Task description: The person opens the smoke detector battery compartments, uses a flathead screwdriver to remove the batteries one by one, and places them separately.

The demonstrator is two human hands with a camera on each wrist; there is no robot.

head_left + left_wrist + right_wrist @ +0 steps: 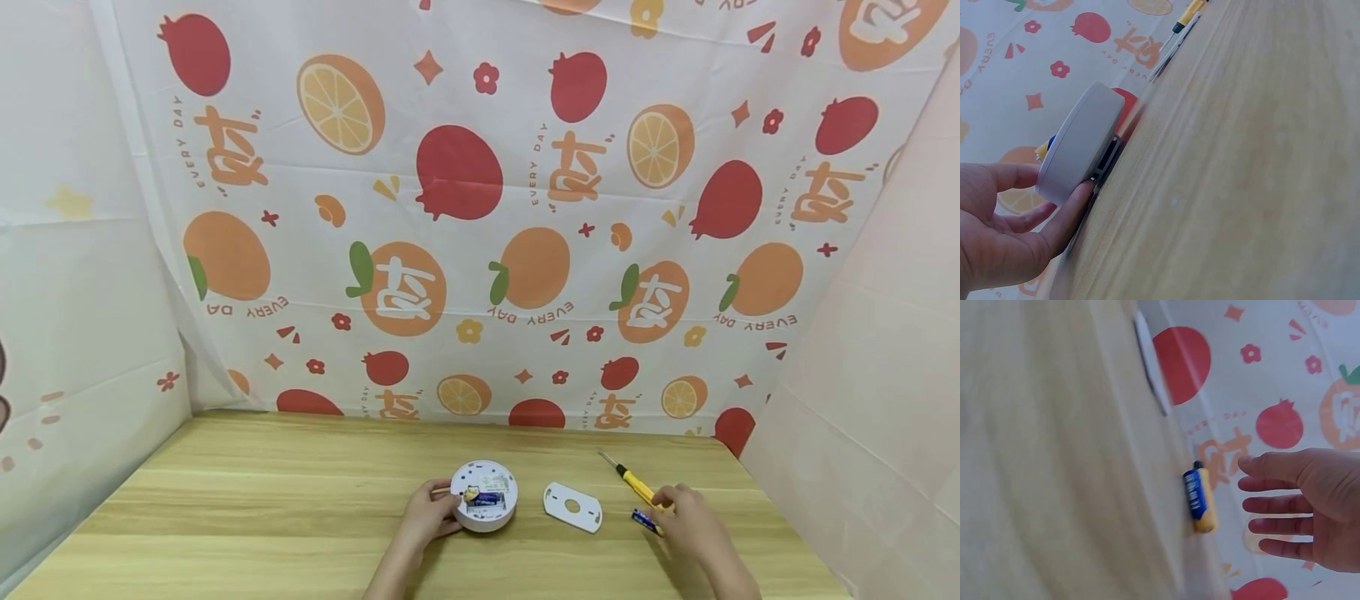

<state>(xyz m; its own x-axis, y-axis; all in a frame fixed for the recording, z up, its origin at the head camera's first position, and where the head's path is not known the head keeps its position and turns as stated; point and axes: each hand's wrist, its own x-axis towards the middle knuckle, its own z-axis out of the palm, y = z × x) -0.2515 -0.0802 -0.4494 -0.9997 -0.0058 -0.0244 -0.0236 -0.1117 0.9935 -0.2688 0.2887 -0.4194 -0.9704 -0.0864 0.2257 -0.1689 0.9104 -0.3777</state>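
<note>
My left hand (427, 517) grips the rim of a round white smoke alarm (486, 525). Its back faces up, with a blue battery (489, 499) and a bit of yellow in the compartment. From the left wrist view, the alarm (1082, 144) is tilted just over the wood, fingers and thumb on either side of its edge. My right hand (686, 521) hovers beside a loose blue-and-yellow battery (645, 522) on the table. In the right wrist view this hand (1329, 506) has its fingers spread and apart from the battery (1200, 499).
Between the hands lies a white mounting plate (572, 506) with a round hole. A yellow-handled screwdriver (633, 483) rests behind the loose battery, its tip pointing away. Fruit-printed cloth (457, 333) hangs along the table's back edge, and pale cloth flanks both sides.
</note>
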